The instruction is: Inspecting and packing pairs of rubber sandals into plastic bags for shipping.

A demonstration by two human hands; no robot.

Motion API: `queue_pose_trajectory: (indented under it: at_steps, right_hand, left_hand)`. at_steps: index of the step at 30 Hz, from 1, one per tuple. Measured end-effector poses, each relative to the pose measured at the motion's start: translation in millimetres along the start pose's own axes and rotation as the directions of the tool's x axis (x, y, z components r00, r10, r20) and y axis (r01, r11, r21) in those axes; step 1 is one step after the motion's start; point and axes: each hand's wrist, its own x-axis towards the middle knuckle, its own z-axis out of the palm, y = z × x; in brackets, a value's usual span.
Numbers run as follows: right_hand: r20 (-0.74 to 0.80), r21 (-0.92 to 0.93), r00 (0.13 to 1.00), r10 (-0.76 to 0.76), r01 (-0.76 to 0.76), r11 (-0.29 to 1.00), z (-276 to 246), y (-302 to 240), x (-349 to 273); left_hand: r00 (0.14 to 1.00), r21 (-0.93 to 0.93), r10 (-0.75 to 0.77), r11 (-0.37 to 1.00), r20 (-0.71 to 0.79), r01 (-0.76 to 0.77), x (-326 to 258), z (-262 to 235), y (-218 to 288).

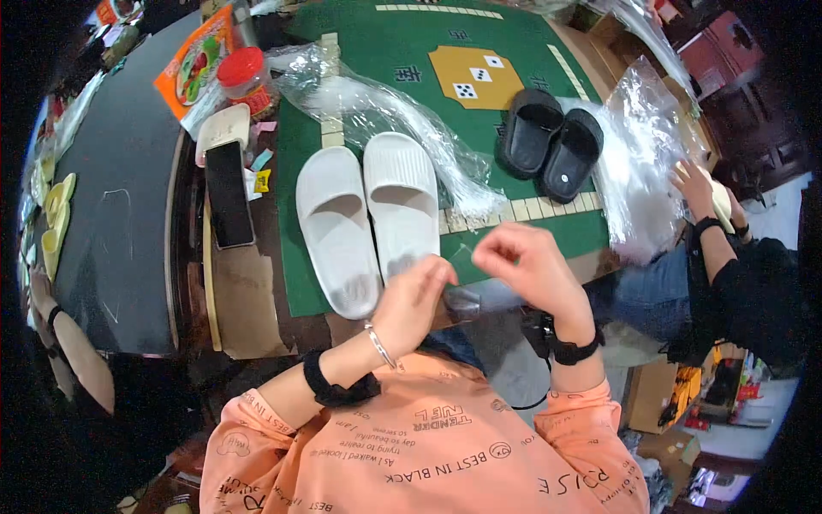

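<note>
A pair of white slide slippers, the left slipper (330,231) and the right slipper (401,201), lies side by side on a green printed table mat (300,291). Grey smudge-like patches mark their heel ends. My left hand (415,300) is closed at the fingertips, right by the heel of the right white slipper. Across a small gap, my right hand (539,270) is curled with thumb and forefinger together, raised over the near table edge. A faint clear strand or scrap (463,250) shows between the hands. What either hand pinches is too small to make out.
Black slippers (561,141) and crumpled clear plastic bags (394,111) lie beyond. To the left are a black phone (229,193), a red-lidded jar (243,77) and a dark table (120,197). Another person's hand (695,188) is at right; another person's arm (81,355) shows at left.
</note>
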Motion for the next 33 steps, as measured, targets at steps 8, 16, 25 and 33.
queue_pose_trajectory:
  at_steps: [8,16,25,33]
  right_hand:
    - [-0.255,-0.261,0.961,0.110,-0.178,0.949,58,110,40]
    - [-0.298,-0.428,0.951,-0.083,-0.055,0.902,40,57,71]
    - [0.139,0.463,0.990,-0.032,-0.036,0.885,106,-2,35]
    - [0.581,0.716,0.798,0.159,-0.594,0.366,117,-3,37]
  left_hand:
    - [0.920,-0.100,-0.064,0.995,-0.386,0.027,16,-50,-61]
    - [0.919,-0.477,-0.241,0.876,-0.311,0.068,18,-62,-48]
    - [0.951,-0.086,0.082,0.990,-0.297,-0.112,24,-63,-25]
    - [0.928,-0.046,-0.049,0.998,-0.368,0.034,53,-124,-23]
